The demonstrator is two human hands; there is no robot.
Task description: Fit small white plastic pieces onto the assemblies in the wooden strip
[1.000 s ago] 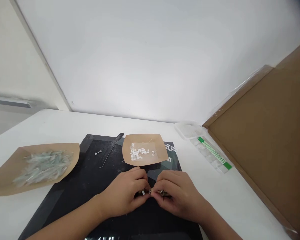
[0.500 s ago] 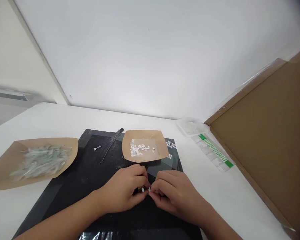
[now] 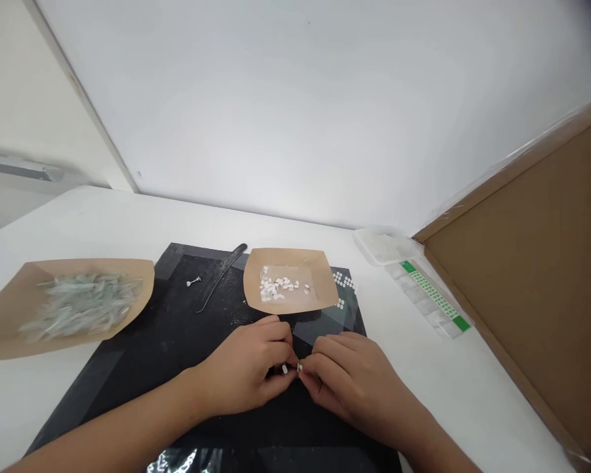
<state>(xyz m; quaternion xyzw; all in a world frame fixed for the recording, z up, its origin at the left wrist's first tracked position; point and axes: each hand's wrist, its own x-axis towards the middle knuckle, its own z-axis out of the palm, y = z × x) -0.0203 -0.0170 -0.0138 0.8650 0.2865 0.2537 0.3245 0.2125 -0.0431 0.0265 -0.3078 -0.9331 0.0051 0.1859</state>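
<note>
Small white piece [image 3: 300, 368] between fingertips of left hand [image 3: 253, 366] and right hand [image 3: 349, 373], neither nearer; right pinching it, cannot tell left's hold; long axis unreadable.

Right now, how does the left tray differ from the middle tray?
The left tray holds slender, pale greenish pieces; the middle tray holds small white pieces. The left tray lies mostly off the black mat; the middle tray lies mostly on it. Both are shallow and brown.
</note>
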